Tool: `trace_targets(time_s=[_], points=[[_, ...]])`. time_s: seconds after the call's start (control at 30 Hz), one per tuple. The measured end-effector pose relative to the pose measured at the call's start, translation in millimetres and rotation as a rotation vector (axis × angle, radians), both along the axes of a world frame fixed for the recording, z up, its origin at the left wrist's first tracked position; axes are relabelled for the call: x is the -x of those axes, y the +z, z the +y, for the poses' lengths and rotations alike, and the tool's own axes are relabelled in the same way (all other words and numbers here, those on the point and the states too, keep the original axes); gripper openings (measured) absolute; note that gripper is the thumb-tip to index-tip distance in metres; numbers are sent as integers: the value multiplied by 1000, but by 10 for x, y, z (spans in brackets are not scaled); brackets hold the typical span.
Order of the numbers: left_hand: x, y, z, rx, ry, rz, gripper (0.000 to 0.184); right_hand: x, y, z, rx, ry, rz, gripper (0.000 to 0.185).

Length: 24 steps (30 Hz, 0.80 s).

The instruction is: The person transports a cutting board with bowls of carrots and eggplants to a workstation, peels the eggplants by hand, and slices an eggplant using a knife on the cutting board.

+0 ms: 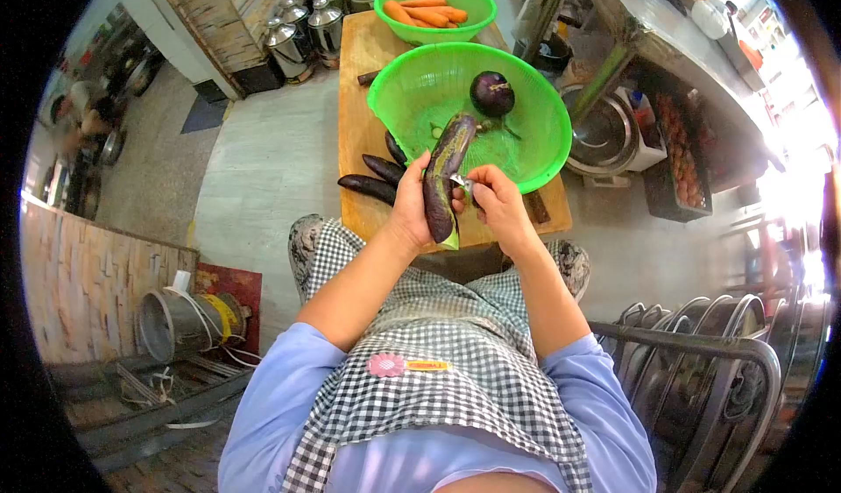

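1. The left hand (412, 205) is wrapping its fingers around the eggplant (448, 173), its thumb lying along the near side, probably so that the skin is staying exposed and the body steady.
2. The right hand (498, 202) is pinching a small metal tool (462, 183), likely a peeler; its fingers are closing narrowly on the handle, seemingly for fine control, while the tip is meeting the eggplant's side.
3. The eggplant is slanting between both hands, its upper end reaching over the big basket (403, 90), its lower end pointing toward the lap. This slant is perhaps letting scraps fall inside.
4. Pale streaks are showing through its dark skin, which is suggesting that the tool is taking skin off.
5. A round vegetable (492, 94) is resting inside the big basket, away from the hands.
6. Dark eggplants (384, 170) are lying on the table (357, 112) beside the left hand, apparently for easy reach.
7. Carrots (400, 13) are sitting apart in the small basket (484, 21), presumably being kept separate.
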<state>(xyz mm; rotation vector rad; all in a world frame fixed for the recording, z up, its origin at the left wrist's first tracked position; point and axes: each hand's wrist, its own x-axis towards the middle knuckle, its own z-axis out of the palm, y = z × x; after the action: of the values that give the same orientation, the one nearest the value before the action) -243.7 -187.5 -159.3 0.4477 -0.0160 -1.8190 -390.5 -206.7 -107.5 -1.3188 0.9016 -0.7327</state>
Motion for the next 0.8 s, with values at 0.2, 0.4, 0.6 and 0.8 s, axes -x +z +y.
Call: trace_targets(time_s=[0.2,0.4,0.6,0.8], points=[[-4,80,-19,-130,50,-92,44,44,-233,-62,148,-77,24,6],[-6,100,-37,-117,0,-200,41,17,-27,1,-151,-205,-290,6],[-24,245,31,66,-161,-107,40,-50,-161,160,-12,-46,-179,12],[-3,31,-39,5,-81,-130,41,-17,-51,222,206,135,52,16]])
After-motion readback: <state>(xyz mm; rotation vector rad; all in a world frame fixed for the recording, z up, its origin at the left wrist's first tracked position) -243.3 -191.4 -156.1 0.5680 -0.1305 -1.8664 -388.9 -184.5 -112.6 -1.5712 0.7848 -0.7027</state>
